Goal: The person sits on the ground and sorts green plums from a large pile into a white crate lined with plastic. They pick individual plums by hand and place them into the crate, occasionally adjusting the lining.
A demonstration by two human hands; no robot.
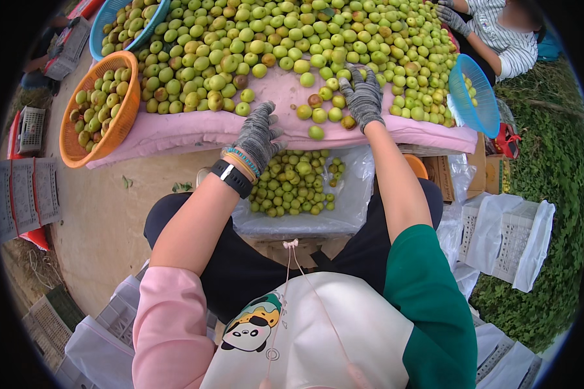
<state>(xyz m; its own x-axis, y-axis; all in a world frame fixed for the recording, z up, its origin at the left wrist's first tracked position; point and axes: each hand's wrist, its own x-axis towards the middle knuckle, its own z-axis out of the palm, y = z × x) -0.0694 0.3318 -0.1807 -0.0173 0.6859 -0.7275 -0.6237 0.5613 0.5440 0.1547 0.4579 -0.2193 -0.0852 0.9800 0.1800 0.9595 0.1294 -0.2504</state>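
Observation:
My left hand, in a grey knit glove, is held over the front edge of a pink padded cloth. Its fingers are apart and no fruit shows in it. My right hand, gloved alike, spreads its fingers at the edge of a heap of small round green fruits. The fingertips are among the fruits; whether they press on any is hard to tell. Left of that hand lie several loose fruits, a few with brown patches. Below, between my knees, a crate lined with clear plastic holds more green fruits.
An orange basket and a blue basket, both with fruits, stand left. Another blue basket tilts at the right edge. A co-worker's gloved hand is at the upper right. Crates draped in plastic stand right, others left.

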